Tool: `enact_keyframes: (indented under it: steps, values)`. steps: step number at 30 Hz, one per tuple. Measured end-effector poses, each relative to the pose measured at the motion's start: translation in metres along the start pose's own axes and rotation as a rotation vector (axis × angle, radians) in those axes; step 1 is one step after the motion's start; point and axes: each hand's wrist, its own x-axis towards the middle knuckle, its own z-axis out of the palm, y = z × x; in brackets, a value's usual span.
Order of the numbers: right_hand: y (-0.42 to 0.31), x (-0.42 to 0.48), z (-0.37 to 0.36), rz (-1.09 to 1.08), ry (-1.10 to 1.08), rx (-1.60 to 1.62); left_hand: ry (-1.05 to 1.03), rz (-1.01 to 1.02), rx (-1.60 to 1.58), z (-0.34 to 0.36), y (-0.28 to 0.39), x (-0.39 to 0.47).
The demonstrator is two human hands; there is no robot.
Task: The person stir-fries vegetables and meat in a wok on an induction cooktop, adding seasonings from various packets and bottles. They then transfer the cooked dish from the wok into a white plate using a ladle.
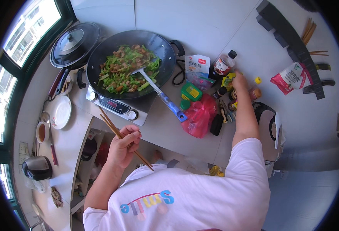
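In my left hand (126, 145) I hold a pair of wooden chopsticks (110, 124), their far tips near the cooker's front edge. My right hand (240, 80) reaches among the seasonings at the back and touches a yellow packet (228, 80); its fingers are partly hidden, so its grip is unclear. A dark wok (163, 72) of green vegetable pieces and meat (129, 68) sits on an induction cooker (114, 106). A metal spatula with a blue handle (169, 104) leans over the wok's rim. Beside the yellow packet stands a dark sauce bottle (223, 64).
A lidded pan (74, 43), a white plate (62, 112) and a bowl of brown liquid (42, 132) are at the left. A red plastic bag (199, 118), a green-lidded container (191, 92) and a rice cooker (266, 130) line the right. A knife rack (293, 43) hangs on the wall.
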Motion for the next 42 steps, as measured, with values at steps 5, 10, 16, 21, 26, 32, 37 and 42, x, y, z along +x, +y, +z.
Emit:
enact_keyframes:
  steps: [5, 10, 16, 21, 26, 32, 37, 42]
  values:
    - [0.017, 0.014, 0.010, -0.083, -0.007, 0.102, 0.010, 0.008, -0.005, -0.002, 0.002, -0.006]
    - [-0.005, -0.005, -0.069, -0.284, 0.177, 0.059, -0.048, 0.030, -0.026, -0.007, -0.002, -0.008]
    - [-0.068, -0.045, -0.213, -0.589, 0.437, 0.097, -0.119, 0.001, 0.052, 0.005, 0.001, -0.005]
    - [-0.146, -0.107, -0.287, -0.614, 0.140, 0.545, -0.264, 0.090, 0.144, 0.009, 0.006, -0.003]
    - [-0.212, -0.153, -0.298, -0.888, -0.099, 0.781, -0.536, 0.103, 0.081, 0.004, 0.011, -0.012]
    - [-0.289, -0.180, -0.291, -1.058, -0.126, 0.857, -0.489, 0.036, -0.051, -0.022, 0.010, -0.030]
    - [-0.278, -0.189, -0.240, -0.741, -0.282, 1.307, -0.448, 0.113, -0.284, -0.035, 0.019, -0.039]
    - [-0.292, -0.231, -0.181, -0.350, -0.676, 1.720, -0.473, 0.134, -0.308, -0.032, 0.022, -0.033]
